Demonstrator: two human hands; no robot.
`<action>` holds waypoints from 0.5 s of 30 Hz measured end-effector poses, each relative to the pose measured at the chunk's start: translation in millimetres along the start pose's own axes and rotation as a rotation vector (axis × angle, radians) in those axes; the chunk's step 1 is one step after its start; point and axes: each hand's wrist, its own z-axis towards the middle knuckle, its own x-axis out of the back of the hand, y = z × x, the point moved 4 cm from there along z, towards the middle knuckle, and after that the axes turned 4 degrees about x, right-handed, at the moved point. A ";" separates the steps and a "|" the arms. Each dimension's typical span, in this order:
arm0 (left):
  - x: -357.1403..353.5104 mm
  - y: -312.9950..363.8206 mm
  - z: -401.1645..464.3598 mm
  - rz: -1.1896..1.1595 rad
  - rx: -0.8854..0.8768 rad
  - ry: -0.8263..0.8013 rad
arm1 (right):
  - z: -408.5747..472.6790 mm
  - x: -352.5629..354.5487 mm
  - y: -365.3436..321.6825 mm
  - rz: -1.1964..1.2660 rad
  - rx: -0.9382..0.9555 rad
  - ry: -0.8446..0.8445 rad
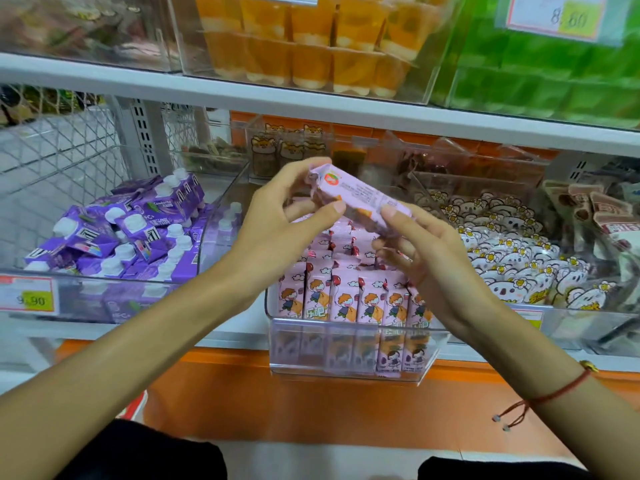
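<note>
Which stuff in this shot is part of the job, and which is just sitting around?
In the job: pink packet, held by left hand and right hand; clear bin of matching packets below.
Just sitting around: purple pouches, bear-print packets, orange jelly cups, price tag.

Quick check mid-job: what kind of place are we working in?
Most likely a shop's snack aisle: clear bins of packaged snacks on white shelves, price tags, and the left hand and right hand holding one pink snack pack.
</note>
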 end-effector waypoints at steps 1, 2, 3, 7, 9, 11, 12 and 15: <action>1.0 -0.2 0.2 0.001 -0.006 0.020 | 0.5 1.5 -0.3 0.049 -0.013 0.032; 2.1 -0.7 0.2 0.004 -0.011 0.047 | 1.3 2.9 -0.8 0.086 -0.015 0.052; 3.0 -1.0 0.1 0.009 -0.015 0.072 | 2.1 3.5 -1.5 0.102 -0.009 0.060; 6.7 -1.5 1.4 -0.004 -0.042 0.156 | 7.3 1.4 -2.6 0.023 0.018 0.075; 10.4 -3.4 3.8 -0.007 -0.046 0.190 | 12.3 -0.6 -0.4 -0.024 0.024 0.083; 15.6 -5.4 7.0 0.017 -0.052 0.225 | 19.4 -3.1 3.2 -0.127 0.031 0.077; 19.2 -6.1 9.2 0.043 -0.058 0.246 | 24.3 -4.1 5.4 -0.212 0.039 0.064; 33.7 -6.8 20.9 0.178 -0.066 0.315 | 42.5 -3.4 13.7 -0.576 0.106 0.019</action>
